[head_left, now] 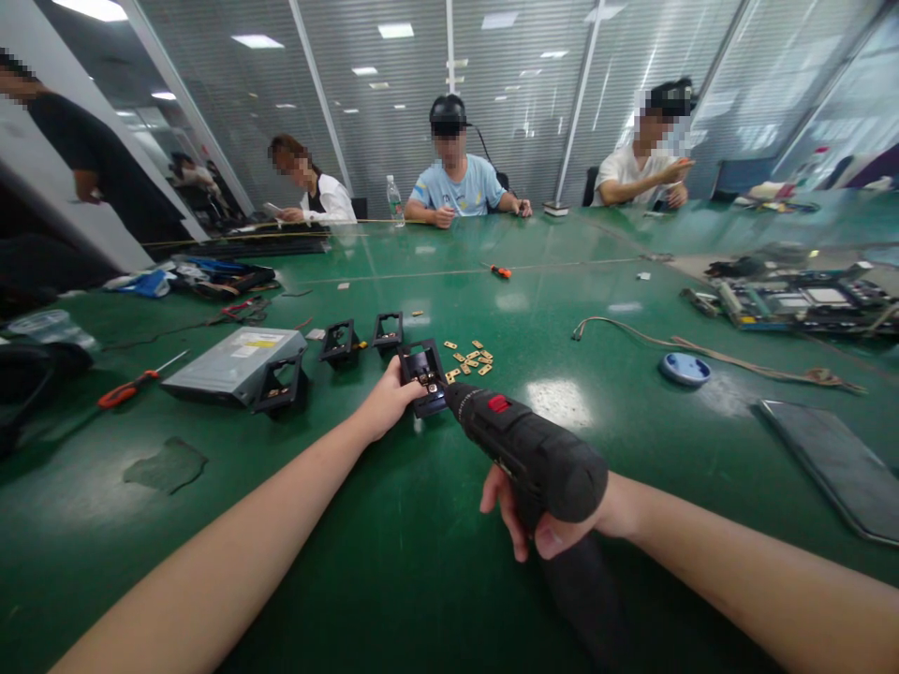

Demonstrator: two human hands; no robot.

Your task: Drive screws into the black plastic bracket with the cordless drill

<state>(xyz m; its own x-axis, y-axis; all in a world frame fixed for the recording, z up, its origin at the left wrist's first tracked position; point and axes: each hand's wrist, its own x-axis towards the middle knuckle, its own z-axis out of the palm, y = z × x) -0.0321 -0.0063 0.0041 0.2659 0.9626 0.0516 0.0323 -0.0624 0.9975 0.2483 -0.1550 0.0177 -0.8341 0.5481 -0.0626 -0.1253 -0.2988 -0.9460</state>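
Observation:
My left hand point(385, 401) grips a black plastic frame point(434, 404) on the green table, thumb on its near side. Small brass-coloured parts show inside that frame. Wrapped round the handle of a black cordless drill point(534, 449) is my right hand point(554, 529). The drill points away from me, its front end at the frame's right side; whether the tip touches anything is hidden. Several small brass plates point(472, 359) lie loose just beyond the drill. More black frames stand to the left: one point(389, 331) behind my left hand, another point(339, 343), and a third point(281, 386) nearer.
A silver disc drive point(231, 370) and an orange-handled screwdriver point(130, 388) lie left. Another screwdriver point(500, 271) lies farther off. To the right are a blue round lid point(685, 369), a cord point(674, 344), a phone-like slab point(835, 463) and circuit boards point(807, 295). People sit across the table.

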